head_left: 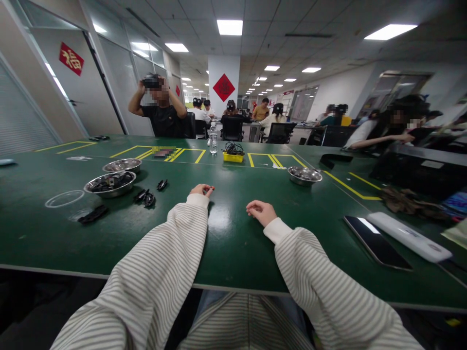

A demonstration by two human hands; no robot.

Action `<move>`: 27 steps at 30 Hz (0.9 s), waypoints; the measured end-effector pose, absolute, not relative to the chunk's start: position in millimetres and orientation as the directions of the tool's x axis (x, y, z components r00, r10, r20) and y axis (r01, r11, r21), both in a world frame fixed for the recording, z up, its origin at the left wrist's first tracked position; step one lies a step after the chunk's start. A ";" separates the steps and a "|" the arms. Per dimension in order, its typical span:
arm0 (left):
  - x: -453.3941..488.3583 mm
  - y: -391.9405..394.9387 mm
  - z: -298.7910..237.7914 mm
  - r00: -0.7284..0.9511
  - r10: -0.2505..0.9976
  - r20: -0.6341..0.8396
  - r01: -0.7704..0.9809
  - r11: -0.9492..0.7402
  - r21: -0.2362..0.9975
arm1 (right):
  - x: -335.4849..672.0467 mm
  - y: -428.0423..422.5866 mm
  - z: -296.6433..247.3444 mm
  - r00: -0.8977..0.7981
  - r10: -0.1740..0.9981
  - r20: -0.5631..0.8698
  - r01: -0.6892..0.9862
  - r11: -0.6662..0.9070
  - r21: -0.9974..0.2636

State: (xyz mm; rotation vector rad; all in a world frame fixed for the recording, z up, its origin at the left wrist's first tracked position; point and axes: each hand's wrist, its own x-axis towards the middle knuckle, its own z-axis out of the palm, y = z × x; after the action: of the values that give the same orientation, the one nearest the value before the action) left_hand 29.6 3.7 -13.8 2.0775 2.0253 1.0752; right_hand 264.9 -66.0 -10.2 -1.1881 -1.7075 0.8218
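Note:
My left hand (pixel 200 189) is over the middle of the green table (pixel 226 228), its fingers closed in a pinch. A small orange-red piece (pixel 212 188) shows at the fingertips, too small to name. To the right and a little nearer to me, my right hand (pixel 262 212) hovers with thumb and fingers pressed together. Whether anything is between them I cannot make out. Left of my left hand lie small black plastic parts (pixel 148 198), and another black part (pixel 162 184) sits just beyond them.
Steel bowls (pixel 109 187) of dark parts stand at left, another bowl (pixel 305 176) at right. A black piece (pixel 94 214) and clear ring (pixel 64 199) lie left. Farther back are a bottle (pixel 213 140) and yellow tray (pixel 233 157). A phone (pixel 375 243) lies right. People sit beyond.

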 end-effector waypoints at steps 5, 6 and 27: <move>-0.6 16.5 -8.1 -0.213 0.917 0.336 0.912 0.063 0.406 | 265.5 -64.6 -16.0 -0.249 0.934 0.256 0.450 0.346 -0.824; -5.1 18.8 -7.2 -0.224 0.929 0.295 0.915 0.096 0.391 | 265.7 -64.5 -16.7 -0.260 0.932 0.254 0.452 0.350 -0.820; -21.6 25.1 -4.0 -0.245 0.962 0.122 0.960 0.224 0.167 | 263.4 -70.4 -9.5 -0.314 0.914 0.257 0.507 0.391 -0.768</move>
State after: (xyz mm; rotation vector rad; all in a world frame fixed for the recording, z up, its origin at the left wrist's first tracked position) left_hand -21.6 25.1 -4.0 1.9254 2.4513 0.3261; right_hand 263.4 -70.4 -9.5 -1.2159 -1.9607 0.7520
